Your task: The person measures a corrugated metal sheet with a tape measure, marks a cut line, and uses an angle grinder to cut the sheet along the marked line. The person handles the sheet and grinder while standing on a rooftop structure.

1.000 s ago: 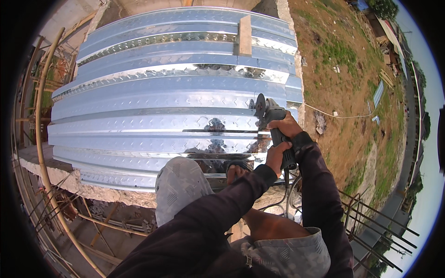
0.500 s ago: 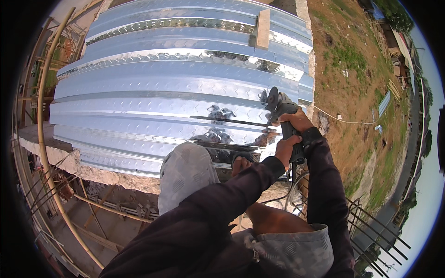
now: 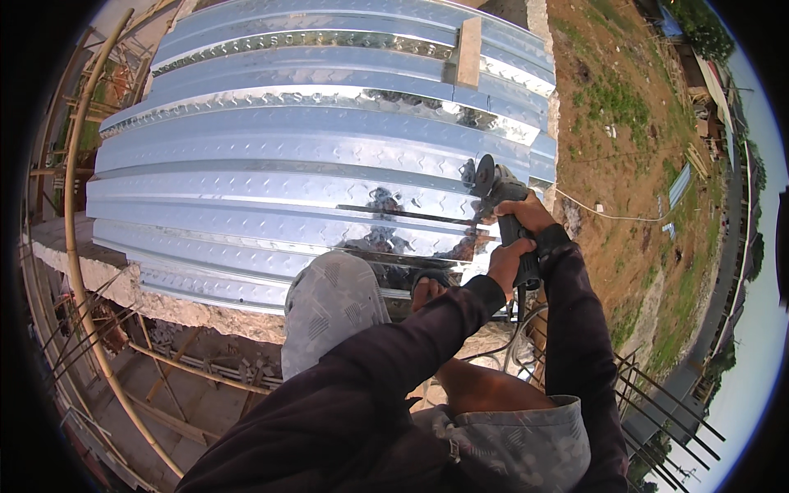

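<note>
Two hands on one angle grinder (image 3: 498,197), sitting at 3 o'clock on the corrugated metal decking (image 3: 271,156). Wood block (image 3: 468,51) lies up at 12, rebar (image 3: 657,403) sticks out at 5. Right hand (image 3: 526,215) wrapped tight round the body, left hand (image 3: 505,263) closed on the rear grip w/ cord (image 3: 519,345) below.

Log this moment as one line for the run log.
left hand: grips angle grinder | right hand: grips grinder | disc at corrugated metal sheet edge
</note>
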Tool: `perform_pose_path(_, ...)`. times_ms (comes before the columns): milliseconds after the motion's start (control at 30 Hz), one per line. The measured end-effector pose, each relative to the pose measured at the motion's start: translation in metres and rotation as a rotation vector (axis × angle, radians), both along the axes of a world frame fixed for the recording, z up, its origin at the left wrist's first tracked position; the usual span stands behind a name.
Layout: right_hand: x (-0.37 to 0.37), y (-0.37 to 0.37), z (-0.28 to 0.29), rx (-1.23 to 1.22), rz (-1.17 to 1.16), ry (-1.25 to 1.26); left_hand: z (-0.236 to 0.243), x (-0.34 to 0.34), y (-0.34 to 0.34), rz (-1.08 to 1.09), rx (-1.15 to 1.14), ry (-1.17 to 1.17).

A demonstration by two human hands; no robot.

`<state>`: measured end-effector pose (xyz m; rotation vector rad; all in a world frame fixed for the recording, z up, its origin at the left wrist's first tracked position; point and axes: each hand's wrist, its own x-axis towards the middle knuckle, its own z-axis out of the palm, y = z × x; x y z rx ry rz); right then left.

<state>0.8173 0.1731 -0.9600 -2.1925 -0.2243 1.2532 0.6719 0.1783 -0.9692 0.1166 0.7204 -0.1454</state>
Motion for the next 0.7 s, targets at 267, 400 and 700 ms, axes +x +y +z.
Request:
perform_pose_path(267,0.013,-0.016,-0.029,-0.162,-0.022,-0.050,-0.001,-0.002,0.000,-0.008,0.015,-0.005)
perform_pose_path(400,0.009,-0.018,-0.030,-0.110,-0.019,-0.092,-0.003,-0.001,-0.004,-0.014,-0.001,-0.020)
perform_pose_path(700,-0.009,0.016,0.030,-0.126,-0.101,-0.051,-0.009,0.005,0.001,-0.020,-0.014,-0.012)
